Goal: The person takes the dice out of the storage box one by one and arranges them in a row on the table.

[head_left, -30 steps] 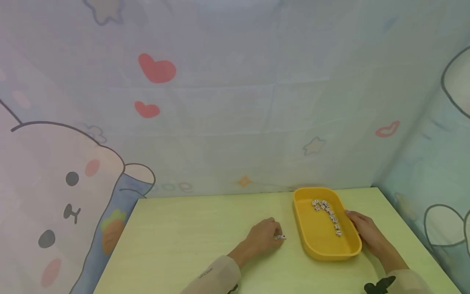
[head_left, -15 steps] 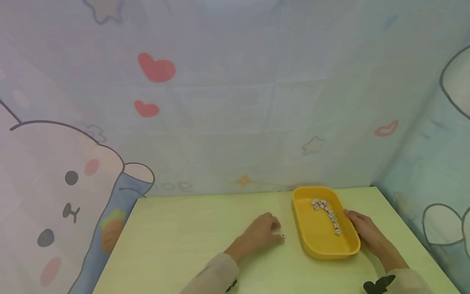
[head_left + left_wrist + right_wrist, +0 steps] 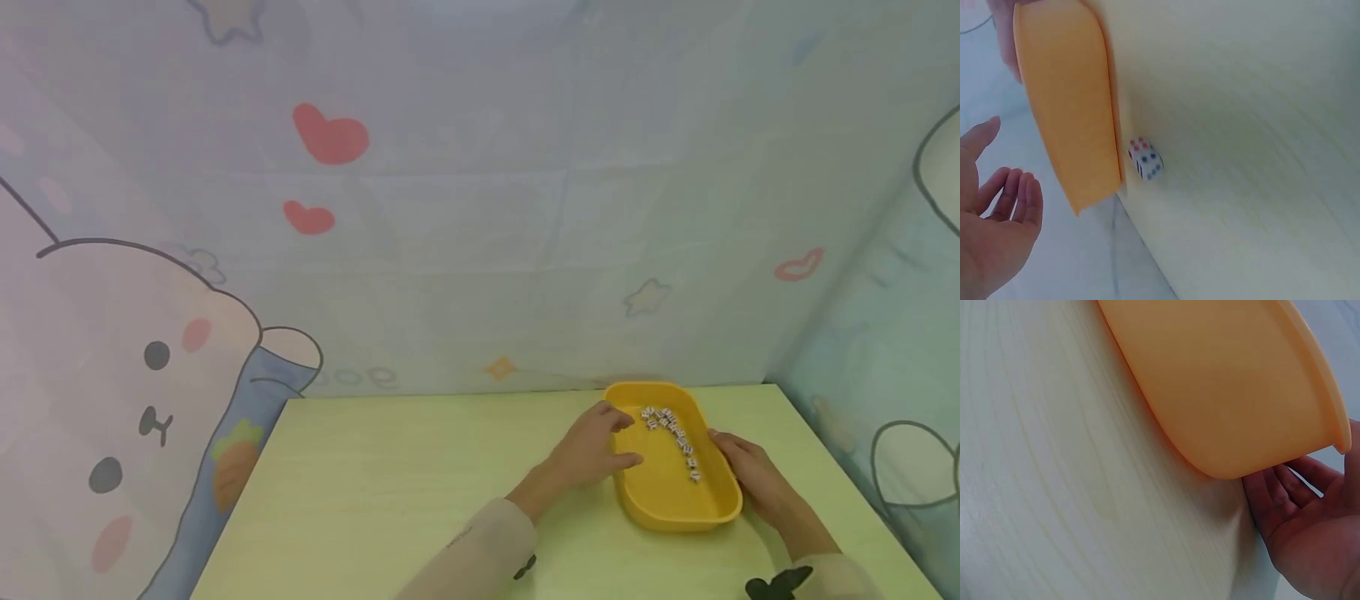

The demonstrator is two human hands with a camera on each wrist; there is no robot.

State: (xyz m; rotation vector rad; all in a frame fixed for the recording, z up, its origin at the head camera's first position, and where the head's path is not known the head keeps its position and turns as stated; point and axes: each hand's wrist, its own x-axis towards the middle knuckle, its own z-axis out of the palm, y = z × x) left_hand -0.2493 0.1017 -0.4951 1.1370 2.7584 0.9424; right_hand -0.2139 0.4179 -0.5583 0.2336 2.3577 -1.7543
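Left hand (image 3: 588,447) hung spread, seemingly empty, 9 o'clock of yellow tray (image 3: 667,496) | right hand (image 3: 752,471) gripped 3-o'clock side | steady bracing suited dice (image 3: 680,435)

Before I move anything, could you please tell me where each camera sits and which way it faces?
Head: worn on the head, facing forward and down at table, tray and backdrop; both sleeves, left grip and right grip show.
Left wrist: on that wrist, facing the tray's outer side; left grip and part of right grip show.
Right wrist: on that wrist, facing tray and table; right grip shows.
Both wrist views share the tray and right grip.
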